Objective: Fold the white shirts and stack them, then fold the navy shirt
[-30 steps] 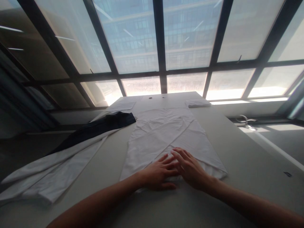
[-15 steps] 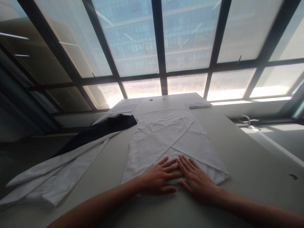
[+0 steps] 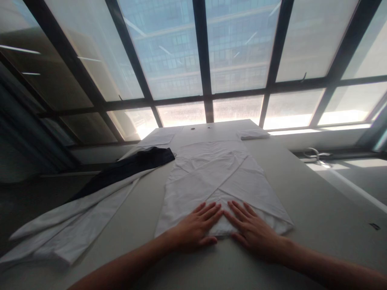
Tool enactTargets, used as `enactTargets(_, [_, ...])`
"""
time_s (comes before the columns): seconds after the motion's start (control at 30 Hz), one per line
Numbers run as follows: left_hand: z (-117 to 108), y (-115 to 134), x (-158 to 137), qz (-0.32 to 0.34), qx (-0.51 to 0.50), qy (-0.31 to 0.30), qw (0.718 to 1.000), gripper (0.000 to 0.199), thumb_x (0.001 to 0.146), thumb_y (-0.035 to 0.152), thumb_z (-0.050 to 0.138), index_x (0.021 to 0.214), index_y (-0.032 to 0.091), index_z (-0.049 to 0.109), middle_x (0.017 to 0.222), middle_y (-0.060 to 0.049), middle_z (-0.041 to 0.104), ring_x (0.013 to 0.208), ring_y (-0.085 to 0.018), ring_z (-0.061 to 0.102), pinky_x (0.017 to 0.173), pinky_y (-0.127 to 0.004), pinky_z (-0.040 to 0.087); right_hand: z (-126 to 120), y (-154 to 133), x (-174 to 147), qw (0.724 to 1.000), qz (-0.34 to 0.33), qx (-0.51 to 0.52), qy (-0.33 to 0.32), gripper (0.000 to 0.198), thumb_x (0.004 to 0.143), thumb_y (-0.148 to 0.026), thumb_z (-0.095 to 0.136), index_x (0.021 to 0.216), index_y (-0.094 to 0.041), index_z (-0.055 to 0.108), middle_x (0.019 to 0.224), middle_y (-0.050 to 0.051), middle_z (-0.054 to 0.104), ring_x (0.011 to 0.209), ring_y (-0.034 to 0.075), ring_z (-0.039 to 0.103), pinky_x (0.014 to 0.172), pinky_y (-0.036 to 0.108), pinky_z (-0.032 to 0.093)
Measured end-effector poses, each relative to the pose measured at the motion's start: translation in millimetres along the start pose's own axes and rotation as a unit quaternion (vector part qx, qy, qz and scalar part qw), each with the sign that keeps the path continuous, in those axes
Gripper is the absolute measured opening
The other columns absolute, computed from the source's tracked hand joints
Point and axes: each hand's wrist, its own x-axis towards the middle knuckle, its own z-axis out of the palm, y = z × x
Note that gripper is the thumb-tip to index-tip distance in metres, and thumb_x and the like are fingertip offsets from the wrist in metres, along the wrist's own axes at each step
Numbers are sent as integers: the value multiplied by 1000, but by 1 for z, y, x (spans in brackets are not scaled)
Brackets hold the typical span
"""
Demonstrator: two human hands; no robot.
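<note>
A white garment, which looks like a shirt with its sleeves folded across (image 3: 208, 177), lies flat on the white table (image 3: 133, 233). Folds cross it diagonally, and small wrinkles show toward its far end. My left hand (image 3: 196, 225) rests palm down on its near edge, fingers stretched out and a little apart. Just to the right, my right hand (image 3: 254, 229) lies flat on the same edge with its fingers spread. The fingertips of both hands almost meet at the middle. Neither hand grips the cloth.
On the left, a dark garment (image 3: 127, 173) and white clothes (image 3: 72, 225) drape over the table's edge. Folded white cloths lie at the far left (image 3: 157, 139) and far right (image 3: 254, 133). Windows rise beyond the table. A small dark item (image 3: 375, 226) sits at right.
My hands have slid slightly apart over the near edge of the garment, the left one leftward. More cloth shows between them. The garment itself lies as before.
</note>
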Motion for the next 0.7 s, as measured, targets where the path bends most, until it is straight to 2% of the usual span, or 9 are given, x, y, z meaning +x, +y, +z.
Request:
enactTargets(0.23, [-1, 5, 3, -17, 7, -10, 1000, 82, 101, 60, 43, 163, 27, 2, 168, -7, 4, 154, -29, 6, 125, -49, 6, -4, 2, -2, 1000, -4, -1, -26, 64, 105, -37, 43, 162, -32, 12, 166, 11, 15, 152, 32, 15, 121, 59, 17])
enactTargets(0.43, [5, 21, 10, -34, 14, -14, 999, 83, 100, 62, 43, 163, 27, 2, 168, -8, 4, 154, -30, 4, 125, -52, 7, -10, 9, -19, 999, -24, -26, -22, 67, 104, -28, 43, 162, -31, 9, 165, 10, 19, 152, 31, 17, 119, 61, 18])
enactTargets(0.5, [11, 30, 15, -45, 22, -16, 999, 84, 100, 64, 40, 163, 25, 0, 167, -10, 4, 154, -32, 3, 124, -54, 8, -9, 11, -29, 998, -33, -54, -14, 72, 99, -17, 44, 162, -30, 10, 164, 10, 23, 151, 30, 20, 119, 61, 21])
enactTargets(0.6, [22, 46, 25, -59, 36, 1, 998, 86, 99, 66, 38, 163, 23, -1, 167, -11, 5, 154, -33, 3, 123, -56, 9, 1, 8, -45, 993, -14, -114, 33, 87, 82, 0, 45, 162, -24, 18, 162, 11, 29, 151, 34, 21, 118, 63, 24])
enactTargets(0.7, [33, 61, 38, -61, 41, 25, 997, 88, 98, 68, 37, 162, 21, -1, 167, -12, 5, 154, -35, 2, 122, -58, 13, 15, -4, -51, 984, 27, -146, 95, 95, 70, 3, 46, 160, -16, 24, 159, 15, 35, 149, 38, 23, 116, 64, 29])
